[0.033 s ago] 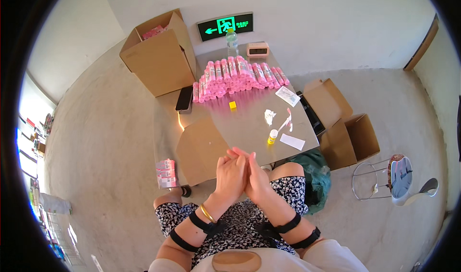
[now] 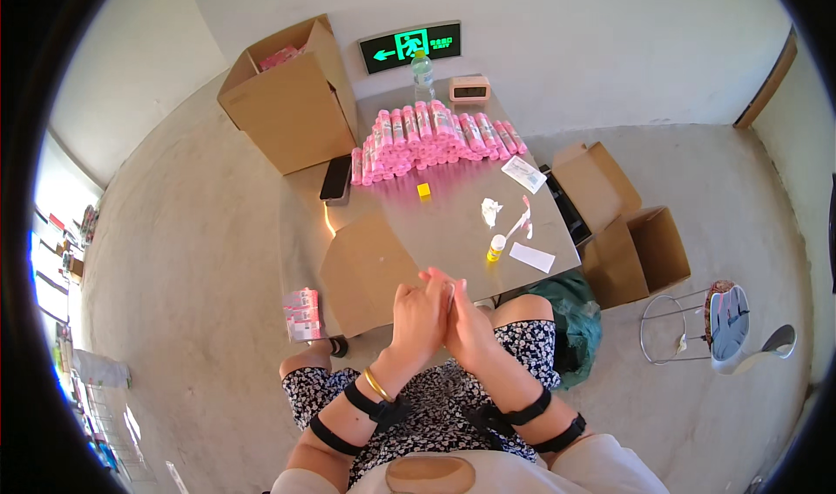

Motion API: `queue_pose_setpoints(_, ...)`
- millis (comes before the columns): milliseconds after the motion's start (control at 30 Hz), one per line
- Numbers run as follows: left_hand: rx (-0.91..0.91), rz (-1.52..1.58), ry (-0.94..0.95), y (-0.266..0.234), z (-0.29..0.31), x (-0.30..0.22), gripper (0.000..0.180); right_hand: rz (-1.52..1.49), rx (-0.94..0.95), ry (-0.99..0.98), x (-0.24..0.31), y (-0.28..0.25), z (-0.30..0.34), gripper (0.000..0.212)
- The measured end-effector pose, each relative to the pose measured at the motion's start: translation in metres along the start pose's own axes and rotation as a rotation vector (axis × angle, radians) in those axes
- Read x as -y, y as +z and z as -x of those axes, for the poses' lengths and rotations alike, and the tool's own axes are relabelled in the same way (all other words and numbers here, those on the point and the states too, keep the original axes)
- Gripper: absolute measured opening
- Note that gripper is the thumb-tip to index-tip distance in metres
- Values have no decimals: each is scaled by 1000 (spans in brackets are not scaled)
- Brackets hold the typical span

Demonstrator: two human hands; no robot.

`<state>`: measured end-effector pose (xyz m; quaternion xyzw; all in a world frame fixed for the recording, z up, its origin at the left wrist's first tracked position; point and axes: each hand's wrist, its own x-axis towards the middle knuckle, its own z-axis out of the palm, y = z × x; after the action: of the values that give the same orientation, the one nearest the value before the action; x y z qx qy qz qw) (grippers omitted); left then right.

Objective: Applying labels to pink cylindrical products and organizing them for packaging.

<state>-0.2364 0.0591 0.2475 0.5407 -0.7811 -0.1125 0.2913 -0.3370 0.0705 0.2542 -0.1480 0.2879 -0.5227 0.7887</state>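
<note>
My left hand (image 2: 419,315) and my right hand (image 2: 468,327) are pressed together over my lap, in front of the table's near edge. Their palms face each other and the fingers overlap and close in. A pale sliver shows between them; what it is I cannot make out. Just beyond the hands a sheet of brown cardboard (image 2: 366,267) lies on the metal table (image 2: 444,241), reaching over its near edge. Farther back is a pile of pink wrapped rolls (image 2: 418,141). A small yellow cube (image 2: 424,190) sits before the pile.
A tall carton (image 2: 283,102) stands at the table's back left, near a black phone (image 2: 335,179). A yellow-white bottle (image 2: 495,247), crumpled tissue (image 2: 491,211) and white slip (image 2: 532,257) lie right. Open cartons (image 2: 627,250), a green bag (image 2: 575,328) and a stool (image 2: 723,320) stand beyond.
The hands stay pressed together, with only a slight shift of the fingers; a pale sliver shows a little more between them. Nothing on the table has moved.
</note>
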Motion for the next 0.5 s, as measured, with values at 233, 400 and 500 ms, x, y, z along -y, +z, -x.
queue_pose_setpoints(233, 219, 1176, -801, 8, -11, -3, 24, 1060, 2, -428, 46, -38, 7, 40)
queue_pose_setpoints(400, 282, 1628, -733, 13, -15, -3, 32, 1203, -74, -607, 45, -58, -9, 14)
queue_pose_setpoints(500, 254, 1648, -764, 16, -10, 18, 29, 989, -243, -516, 74, -87, -37, 6)
